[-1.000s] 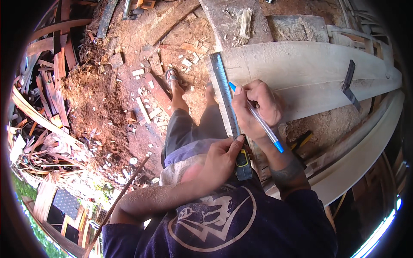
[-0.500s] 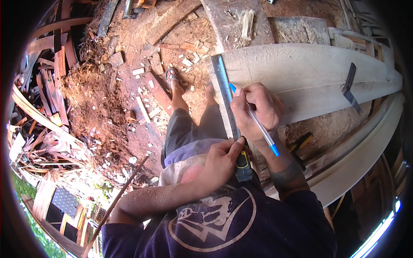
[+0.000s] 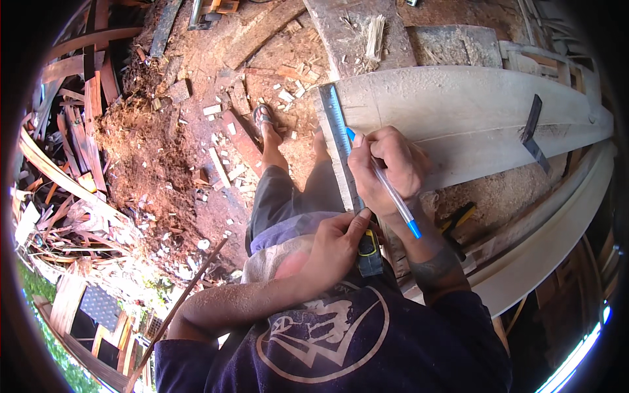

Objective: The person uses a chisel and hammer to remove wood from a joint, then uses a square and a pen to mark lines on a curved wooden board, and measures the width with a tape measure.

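Note:
A metal ruler [image 3: 342, 134] lies across the left end of a pale wooden board [image 3: 445, 98], close to its cut edge. My left hand [image 3: 337, 245] pinches the ruler's near end between thumb and fingers, by my waist. My right hand [image 3: 391, 169] is closed around a clear pen [image 3: 392, 190] with blue ends. The pen's upper blue end is at the ruler's right edge, partway along it. Just below my left fingers is a black and yellow tape measure [image 3: 370, 254]; what holds it is hidden.
A dark angled metal piece [image 3: 534, 134] rests on the board's right part. Beyond my right forearm is a yellow and black tool [image 3: 460, 216], beside a long curved pale plank [image 3: 557, 239]. Wood offcuts and sawdust cover the floor; scrap strips [image 3: 78, 131] pile up at left.
My right hand has shifted slightly left, and the pen's end is now closer to the ruler's edge. The left hand and the ruler stay in place.

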Demonstrator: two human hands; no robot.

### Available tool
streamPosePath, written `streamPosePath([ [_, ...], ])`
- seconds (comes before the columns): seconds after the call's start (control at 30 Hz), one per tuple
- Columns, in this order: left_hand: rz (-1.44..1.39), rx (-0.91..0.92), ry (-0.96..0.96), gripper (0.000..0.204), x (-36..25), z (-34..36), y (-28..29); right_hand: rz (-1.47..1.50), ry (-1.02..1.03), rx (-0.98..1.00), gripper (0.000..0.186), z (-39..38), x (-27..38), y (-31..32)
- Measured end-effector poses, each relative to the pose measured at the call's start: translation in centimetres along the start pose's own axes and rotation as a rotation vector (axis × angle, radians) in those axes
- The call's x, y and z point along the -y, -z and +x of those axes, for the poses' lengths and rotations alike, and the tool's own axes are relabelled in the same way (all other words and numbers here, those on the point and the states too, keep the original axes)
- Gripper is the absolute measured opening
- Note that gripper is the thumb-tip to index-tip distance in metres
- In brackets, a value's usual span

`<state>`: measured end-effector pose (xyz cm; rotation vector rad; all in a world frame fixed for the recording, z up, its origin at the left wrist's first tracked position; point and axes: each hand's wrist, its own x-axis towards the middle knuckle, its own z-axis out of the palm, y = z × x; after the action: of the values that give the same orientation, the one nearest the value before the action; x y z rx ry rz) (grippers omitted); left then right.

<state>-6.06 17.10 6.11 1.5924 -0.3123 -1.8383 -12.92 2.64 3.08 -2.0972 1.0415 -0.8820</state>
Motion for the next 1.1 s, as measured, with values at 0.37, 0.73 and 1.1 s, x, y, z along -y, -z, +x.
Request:
streamPosePath([
  [0.37,-0.11,0.028,0.002,0.045,0.1,0.3,-0.8,0.016,-0.13,-0.072,0.03,-0.3,0.2,1.9],
  [0.73,-0.077,0.084,-0.001,0.045,-0.2,1.2,-1.4,-0.005,-0.111,-0.084,0.03,-0.4,-0.6,1.7],
  [1.1,-0.153,0.092,0.144,0.047,-1.2,1.1,-1.0,-0.057,-0.079,-0.042,0.029,-0.3,-0.7,1.5],
])
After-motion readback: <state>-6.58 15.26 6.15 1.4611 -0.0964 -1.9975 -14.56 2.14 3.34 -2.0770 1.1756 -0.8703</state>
